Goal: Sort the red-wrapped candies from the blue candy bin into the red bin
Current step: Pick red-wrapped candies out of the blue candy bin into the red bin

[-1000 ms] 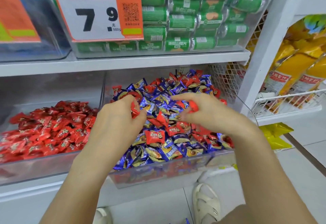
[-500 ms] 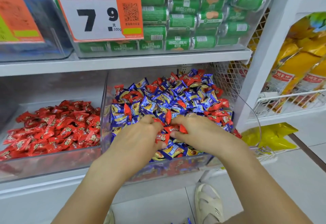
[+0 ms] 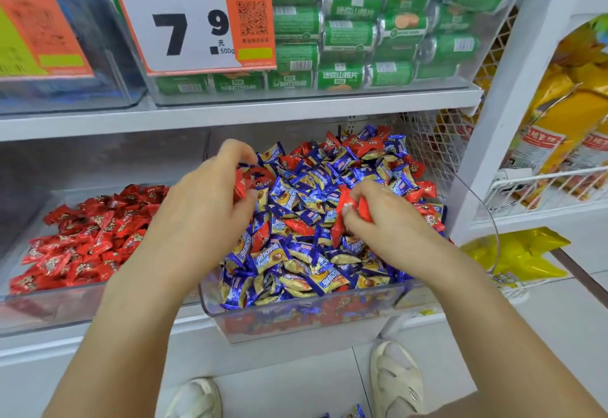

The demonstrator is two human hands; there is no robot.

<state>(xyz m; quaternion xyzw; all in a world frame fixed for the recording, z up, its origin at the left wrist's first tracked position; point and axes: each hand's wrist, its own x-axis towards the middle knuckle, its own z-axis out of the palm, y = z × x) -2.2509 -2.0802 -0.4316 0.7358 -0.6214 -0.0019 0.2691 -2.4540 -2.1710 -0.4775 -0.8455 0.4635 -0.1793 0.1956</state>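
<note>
A clear bin [image 3: 306, 320] on the lower shelf holds a heap of blue-wrapped candies [image 3: 306, 253] with red-wrapped candies [image 3: 368, 146] mixed in. To its left, a second clear bin [image 3: 42, 309] holds only red candies [image 3: 85, 236]. Both hands are over the blue bin. My left hand [image 3: 204, 210] grips red candies [image 3: 241, 184] at the heap's left side. My right hand [image 3: 381, 217] grips red candies [image 3: 353, 203] in curled fingers near the heap's middle.
The shelf above carries a clear box of green snack packs [image 3: 378, 22] and an orange price sign [image 3: 194, 19]. A white upright post [image 3: 513, 105] stands right of the blue bin, with yellow bags [image 3: 566, 128] in a wire rack beyond. Two blue candies [image 3: 355, 412] lie on the floor.
Both hands have moved up the heap and apart. The left hand went toward the bin's left side; each still holds red candies.
</note>
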